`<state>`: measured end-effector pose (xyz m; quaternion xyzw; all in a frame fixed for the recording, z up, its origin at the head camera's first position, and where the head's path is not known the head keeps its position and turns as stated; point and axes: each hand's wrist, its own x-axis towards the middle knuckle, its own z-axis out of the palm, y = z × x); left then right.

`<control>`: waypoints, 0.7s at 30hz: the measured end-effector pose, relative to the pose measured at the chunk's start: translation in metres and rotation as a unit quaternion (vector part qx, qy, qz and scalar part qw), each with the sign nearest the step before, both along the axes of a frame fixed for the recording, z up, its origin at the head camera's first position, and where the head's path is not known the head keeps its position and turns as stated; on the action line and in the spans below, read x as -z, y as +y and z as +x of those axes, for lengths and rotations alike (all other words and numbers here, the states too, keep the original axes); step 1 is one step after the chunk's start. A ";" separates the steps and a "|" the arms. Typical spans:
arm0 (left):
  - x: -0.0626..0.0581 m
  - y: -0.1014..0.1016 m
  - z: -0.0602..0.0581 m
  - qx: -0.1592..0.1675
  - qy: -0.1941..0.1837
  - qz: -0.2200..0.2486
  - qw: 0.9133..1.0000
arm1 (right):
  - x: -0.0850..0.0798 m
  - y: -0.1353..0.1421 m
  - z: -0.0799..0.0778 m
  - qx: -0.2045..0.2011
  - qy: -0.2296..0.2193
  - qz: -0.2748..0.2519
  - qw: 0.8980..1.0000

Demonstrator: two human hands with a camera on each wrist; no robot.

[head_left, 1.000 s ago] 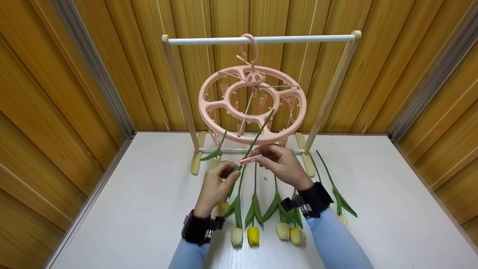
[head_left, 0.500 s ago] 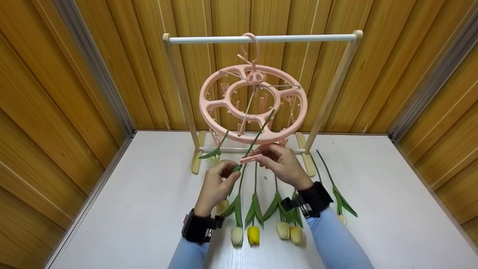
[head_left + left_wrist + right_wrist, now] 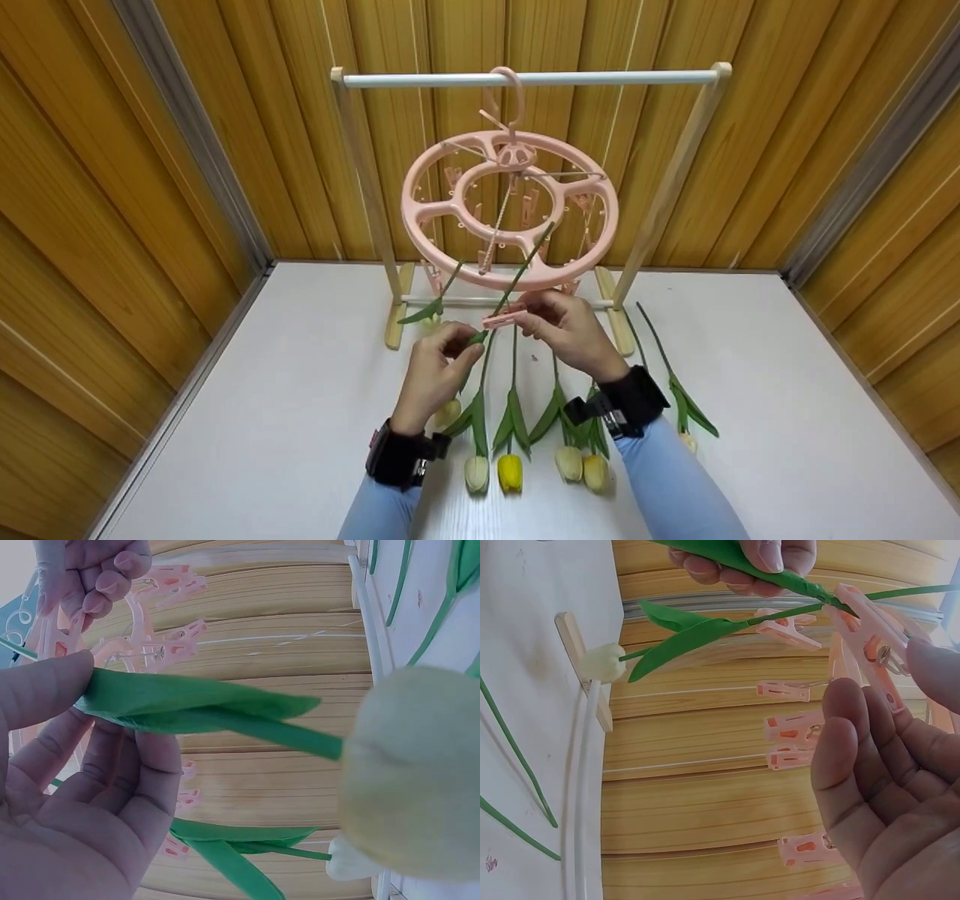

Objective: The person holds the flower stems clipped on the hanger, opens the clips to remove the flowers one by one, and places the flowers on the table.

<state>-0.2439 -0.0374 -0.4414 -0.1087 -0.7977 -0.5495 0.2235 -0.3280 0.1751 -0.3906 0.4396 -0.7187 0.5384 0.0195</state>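
Note:
My left hand (image 3: 439,371) pinches an artificial tulip (image 3: 420,772) at the base of its green leaves, with thumb and fingers. Its pale yellow bloom hangs low, and the bare stem slants up past the ring of a pink clip hanger (image 3: 577,266). Between thumb and fingers, my right hand (image 3: 574,337) grips a pink clothespin (image 3: 874,645) below the front of that ring. The clothespin's jaws lie at the stem, just above the leaves. To the left, a second tulip (image 3: 602,664) with a white bloom hangs head down at another pink clothespin (image 3: 787,630).
The hanger hooks over the white rail (image 3: 622,77) of a wooden-legged stand. On the white table (image 3: 247,450) lie several tulips, among them a bright yellow one (image 3: 510,472) and one far right (image 3: 679,397). Wood-patterned panels (image 3: 97,187) enclose the back and sides.
Hardly anything differs: both hands keep their hold on the tulip and the clothespin. The hanger and stand appear shifted very slightly to the right in the view.

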 end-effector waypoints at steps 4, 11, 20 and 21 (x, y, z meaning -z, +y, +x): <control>0.001 0.000 0.000 -0.002 0.006 0.001 1.000 | 0.000 0.000 0.000 0.002 0.002 -0.001 1.000; 0.000 0.001 -0.001 -0.003 0.006 0.006 1.000 | -0.003 0.001 0.000 0.004 -0.004 0.003 1.000; -0.002 0.002 -0.001 -0.004 0.006 0.004 1.000 | -0.004 0.002 -0.003 -0.006 -0.002 -0.006 1.000; -0.002 0.002 -0.001 -0.004 0.007 0.004 1.000 | -0.004 0.002 -0.003 -0.008 -0.001 -0.008 1.000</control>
